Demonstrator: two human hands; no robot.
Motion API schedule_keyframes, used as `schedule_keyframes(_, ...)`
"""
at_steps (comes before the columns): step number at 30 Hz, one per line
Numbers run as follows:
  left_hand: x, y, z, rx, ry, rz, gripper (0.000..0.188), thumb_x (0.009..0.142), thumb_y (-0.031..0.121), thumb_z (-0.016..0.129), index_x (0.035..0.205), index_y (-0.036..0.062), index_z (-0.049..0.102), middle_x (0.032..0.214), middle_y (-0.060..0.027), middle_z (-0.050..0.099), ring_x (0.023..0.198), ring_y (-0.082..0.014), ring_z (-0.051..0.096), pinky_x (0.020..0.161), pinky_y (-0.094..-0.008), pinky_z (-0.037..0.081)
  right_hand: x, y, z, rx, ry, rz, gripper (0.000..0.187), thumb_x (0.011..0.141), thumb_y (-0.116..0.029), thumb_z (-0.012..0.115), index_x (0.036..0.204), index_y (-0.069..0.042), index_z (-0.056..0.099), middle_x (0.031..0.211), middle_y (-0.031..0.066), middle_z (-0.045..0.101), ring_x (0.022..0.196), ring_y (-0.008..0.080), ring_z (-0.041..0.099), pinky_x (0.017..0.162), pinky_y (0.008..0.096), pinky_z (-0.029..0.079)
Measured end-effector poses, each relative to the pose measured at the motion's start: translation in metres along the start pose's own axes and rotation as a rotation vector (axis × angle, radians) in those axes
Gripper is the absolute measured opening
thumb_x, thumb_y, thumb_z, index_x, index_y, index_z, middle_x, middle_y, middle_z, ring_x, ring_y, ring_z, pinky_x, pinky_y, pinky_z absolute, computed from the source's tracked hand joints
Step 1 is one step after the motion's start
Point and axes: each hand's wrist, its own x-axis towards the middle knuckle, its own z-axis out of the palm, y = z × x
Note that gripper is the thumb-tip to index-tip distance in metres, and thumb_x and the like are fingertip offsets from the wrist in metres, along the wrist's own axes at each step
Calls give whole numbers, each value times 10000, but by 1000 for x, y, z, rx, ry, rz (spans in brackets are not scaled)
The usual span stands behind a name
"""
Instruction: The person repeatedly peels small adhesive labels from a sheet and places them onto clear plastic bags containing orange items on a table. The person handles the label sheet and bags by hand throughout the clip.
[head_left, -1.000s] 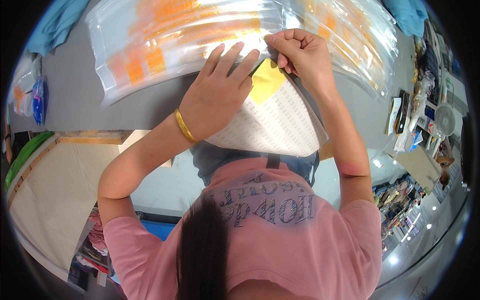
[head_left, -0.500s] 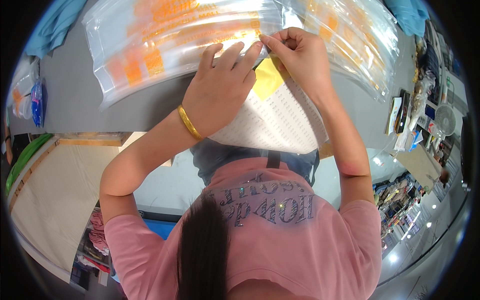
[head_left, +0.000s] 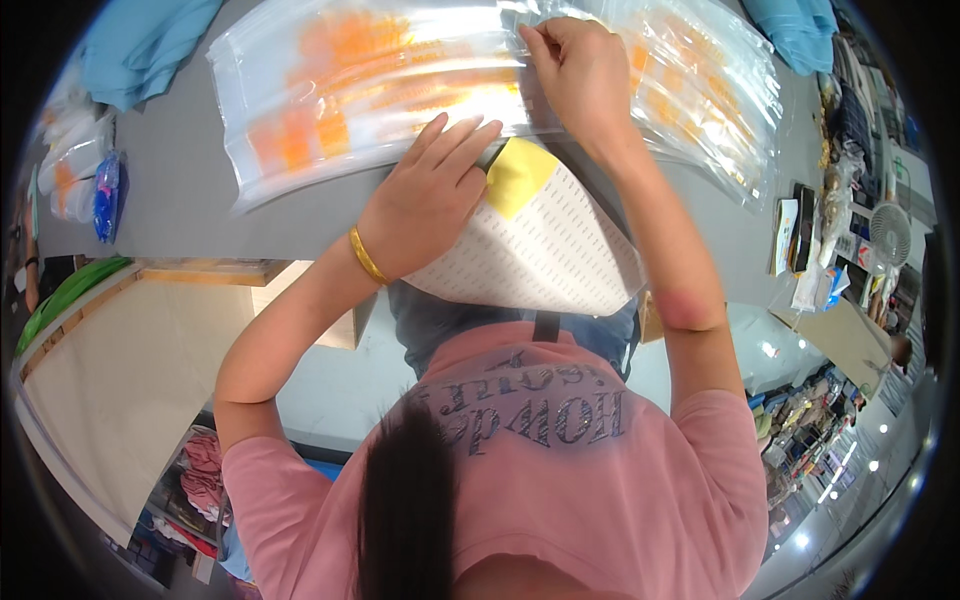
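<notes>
Packaging (head_left: 72, 165) of clear plastic is lying crumpled at the far left of the grey surface (head_left: 180, 215), with a shiny blue packet (head_left: 106, 197) resting just beside it. Light blue cloth (head_left: 140, 50) is lying bunched farther back. Next, a large clear bag (head_left: 265, 105) with orange print is stretching across the surface. The left hand (head_left: 425, 205), a gold-coloured bracelet (head_left: 367, 257) circling its wrist, is lying flat with fingers outstretched, covering part of a white sheet (head_left: 540, 245); its fingertips are reaching over the bag's near edge. The sheet, showing rows of small marks and a yellow corner (head_left: 518, 178), is lying in front of the bag and extending past the surface over the lap. The right hand (head_left: 588, 80) is bringing thumb and fingers together over the bag's right end; I cannot tell whether it is grasping anything. Farther right, a second clear bag (head_left: 700, 95) is lying near another blue cloth (head_left: 792, 35), and a fan (head_left: 889, 233) is standing beyond.
</notes>
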Motion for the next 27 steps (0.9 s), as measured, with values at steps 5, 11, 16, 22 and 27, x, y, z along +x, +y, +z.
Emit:
schedule_keyframes(5, -2, 5, -10, 2, -29, 1, 122, 935, 63, 669, 872, -12, 595, 1533, -175, 513, 1478, -363, 422, 1241, -527, 332, 3, -14, -2, -115, 402, -185, 145, 947, -170, 701, 1017, -60, 764, 838, 104, 737, 822, 283, 653, 758, 399, 478)
schedule_keyframes(11, -2, 23, -30, -240, 61, -61, 138, 940, 104, 669, 895, -15, 616, 1245, -156, 657, 1149, -357, 600, 995, -461, 498, 9, -20, -22, 904, 197, 361, 243, 1074, -169, 568, 1064, 50, 671, 806, 112, 724, 655, 163, 678, 578, 300, 519)
schedule_keyframes(16, -6, 24, -50, -811, -183, -524, 207, 1034, 173, 618, 910, 7, 607, 841, -35, 560, 734, -191, 497, 685, -340, 439, 30, 115, -104, 693, 191, 537, 344, 1117, -265, 496, 1143, 13, 697, 852, 81, 710, 561, 112, 614, 483, 241, 506)
schedule_keyframes(22, 12, 8, -44, -1103, -236, -683, 236, 1078, 240, 615, 943, 47, 635, 768, 109, 445, 713, -4, 376, 610, -220, 317, 21, 148, -167, -596, 259, 195, 308, 1025, -261, 672, 1228, -39, 739, 1110, 149, 771, 891, 277, 738, 773, 359, 554)
schedule_keyframes(27, 31, 10, -48, -1108, -156, -715, 254, 1053, 269, 670, 1019, 25, 729, 817, 100, 581, 752, 9, 443, 660, -189, 369, -56, 18, -132, 258, -188, -135, 524, 850, -219, 864, 1297, -24, 672, 1211, 136, 740, 1084, 299, 713, 938, 347, 547)
